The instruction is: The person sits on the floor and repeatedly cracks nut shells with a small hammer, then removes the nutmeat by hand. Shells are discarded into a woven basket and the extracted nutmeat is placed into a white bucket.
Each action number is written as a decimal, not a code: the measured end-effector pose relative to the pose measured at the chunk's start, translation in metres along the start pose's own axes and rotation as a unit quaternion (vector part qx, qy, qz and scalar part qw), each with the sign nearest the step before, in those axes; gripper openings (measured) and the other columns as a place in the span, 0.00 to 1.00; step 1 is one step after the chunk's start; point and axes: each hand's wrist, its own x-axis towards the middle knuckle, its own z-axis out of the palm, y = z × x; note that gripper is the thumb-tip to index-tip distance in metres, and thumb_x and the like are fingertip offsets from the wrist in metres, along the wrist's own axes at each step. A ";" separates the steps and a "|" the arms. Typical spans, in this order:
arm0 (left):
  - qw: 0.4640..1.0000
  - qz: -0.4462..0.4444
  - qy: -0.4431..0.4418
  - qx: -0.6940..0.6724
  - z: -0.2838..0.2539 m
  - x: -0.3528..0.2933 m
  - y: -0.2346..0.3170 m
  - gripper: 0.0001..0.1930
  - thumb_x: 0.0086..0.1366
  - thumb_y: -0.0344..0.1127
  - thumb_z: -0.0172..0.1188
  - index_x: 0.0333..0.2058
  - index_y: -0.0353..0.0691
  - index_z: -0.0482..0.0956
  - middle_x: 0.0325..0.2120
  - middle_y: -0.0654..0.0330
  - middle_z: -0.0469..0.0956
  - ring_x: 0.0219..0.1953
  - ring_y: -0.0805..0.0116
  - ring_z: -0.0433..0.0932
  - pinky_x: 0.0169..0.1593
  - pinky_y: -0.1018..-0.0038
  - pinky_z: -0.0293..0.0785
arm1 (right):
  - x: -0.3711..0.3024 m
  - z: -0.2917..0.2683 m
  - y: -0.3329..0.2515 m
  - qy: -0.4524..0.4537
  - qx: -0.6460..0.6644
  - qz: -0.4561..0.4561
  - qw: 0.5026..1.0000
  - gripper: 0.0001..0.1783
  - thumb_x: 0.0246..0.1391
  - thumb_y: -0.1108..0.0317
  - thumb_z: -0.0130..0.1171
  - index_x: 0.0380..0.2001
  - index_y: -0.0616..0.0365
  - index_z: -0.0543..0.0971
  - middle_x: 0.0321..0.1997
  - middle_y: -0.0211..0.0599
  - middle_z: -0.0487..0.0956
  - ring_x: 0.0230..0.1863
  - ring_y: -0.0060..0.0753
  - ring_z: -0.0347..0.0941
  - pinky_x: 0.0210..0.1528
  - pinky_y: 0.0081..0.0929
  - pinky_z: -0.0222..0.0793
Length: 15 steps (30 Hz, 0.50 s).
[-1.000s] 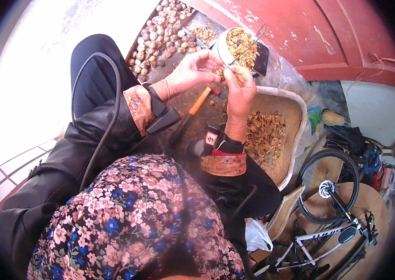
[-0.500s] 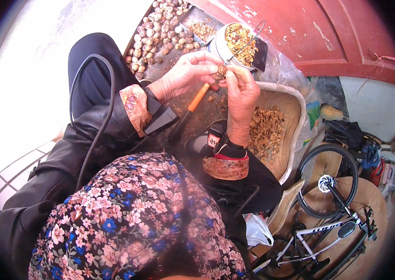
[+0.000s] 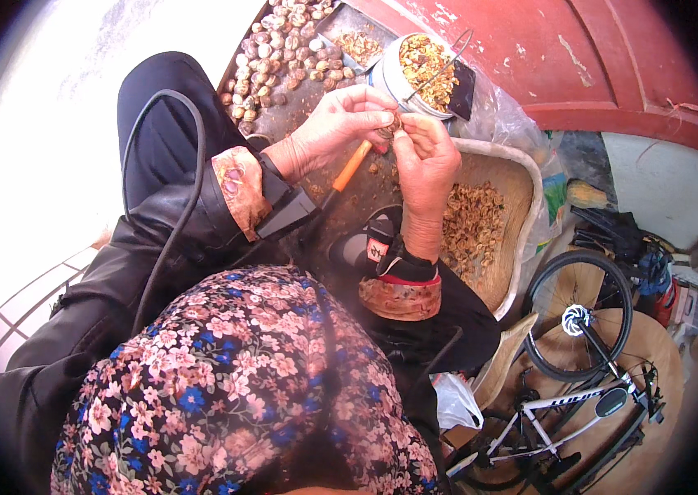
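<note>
My left hand (image 3: 339,124) and my right hand (image 3: 428,165) meet over the work surface. Between their fingertips is a brown walnut (image 3: 390,129), partly covered by the fingers, so I cannot tell how much of its shell is left. Just below the hands lies a tool with an orange handle (image 3: 352,167), possibly a hammer; its head is hidden. A white bucket (image 3: 390,82) with a wire handle, full of walnut kernels (image 3: 425,68), stands just beyond my fingers.
Many whole walnuts (image 3: 283,49) lie at the far left, beside a tray (image 3: 340,26) of small pieces. Right of my hand, a shallow basket (image 3: 530,186) holds broken shells (image 3: 472,223). A bicycle (image 3: 559,404) lies at lower right, and a red door (image 3: 547,58) stands behind.
My right fingers have shifted slightly around the walnut, which has turned a little. Both hands stay in about the same place.
</note>
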 end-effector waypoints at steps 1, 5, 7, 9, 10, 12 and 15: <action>1.000 0.003 0.002 -0.002 0.001 0.000 -0.001 0.10 0.58 0.29 0.57 0.39 0.37 0.73 0.35 0.64 0.74 0.37 0.76 0.73 0.41 0.79 0.72 | 0.000 0.000 -0.001 0.003 -0.026 -0.024 0.999 0.11 0.41 0.80 0.55 0.33 0.62 0.74 0.32 0.39 0.78 0.33 0.28 0.76 0.37 0.24 0.72; 0.999 0.044 0.021 0.006 0.002 0.003 -0.004 0.11 0.57 0.30 0.59 0.38 0.33 0.72 0.33 0.59 0.76 0.30 0.72 0.76 0.33 0.76 0.76 | -0.001 0.004 -0.007 0.033 -0.110 -0.065 0.991 0.12 0.38 0.80 0.54 0.31 0.60 0.75 0.30 0.39 0.77 0.29 0.32 0.76 0.33 0.25 0.72; 1.000 0.026 0.013 0.012 0.001 0.003 -0.004 0.11 0.58 0.29 0.57 0.39 0.35 0.72 0.35 0.61 0.75 0.36 0.74 0.74 0.39 0.77 0.73 | -0.002 0.005 -0.010 0.046 -0.132 -0.069 0.988 0.12 0.37 0.80 0.54 0.30 0.60 0.75 0.29 0.40 0.76 0.28 0.33 0.76 0.32 0.25 0.72; 1.000 0.015 0.003 0.003 0.000 0.003 -0.005 0.11 0.58 0.29 0.56 0.40 0.36 0.73 0.37 0.62 0.74 0.39 0.75 0.73 0.42 0.78 0.72 | -0.001 0.006 -0.011 0.057 -0.139 -0.062 0.987 0.11 0.37 0.80 0.54 0.30 0.60 0.75 0.29 0.40 0.76 0.28 0.33 0.76 0.31 0.25 0.71; 1.000 0.010 0.002 -0.008 0.000 0.003 -0.005 0.11 0.59 0.29 0.56 0.41 0.36 0.72 0.37 0.62 0.74 0.39 0.75 0.73 0.43 0.78 0.72 | -0.001 0.005 -0.011 0.054 -0.146 -0.058 0.986 0.11 0.39 0.81 0.54 0.31 0.62 0.75 0.29 0.40 0.77 0.29 0.30 0.76 0.32 0.23 0.72; 1.000 0.003 0.002 -0.019 -0.001 0.002 -0.006 0.11 0.59 0.29 0.55 0.41 0.35 0.72 0.38 0.61 0.74 0.40 0.75 0.73 0.44 0.78 0.72 | -0.001 0.003 -0.010 0.046 -0.152 -0.054 0.986 0.11 0.42 0.84 0.52 0.32 0.66 0.75 0.30 0.39 0.79 0.31 0.24 0.76 0.35 0.19 0.72; 1.000 -0.003 0.005 -0.021 -0.001 0.000 -0.008 0.12 0.60 0.30 0.53 0.42 0.34 0.72 0.39 0.60 0.74 0.41 0.74 0.73 0.44 0.77 0.73 | 0.000 0.002 -0.006 0.054 -0.091 -0.044 0.993 0.11 0.42 0.83 0.52 0.32 0.65 0.75 0.30 0.38 0.79 0.32 0.23 0.76 0.35 0.18 0.72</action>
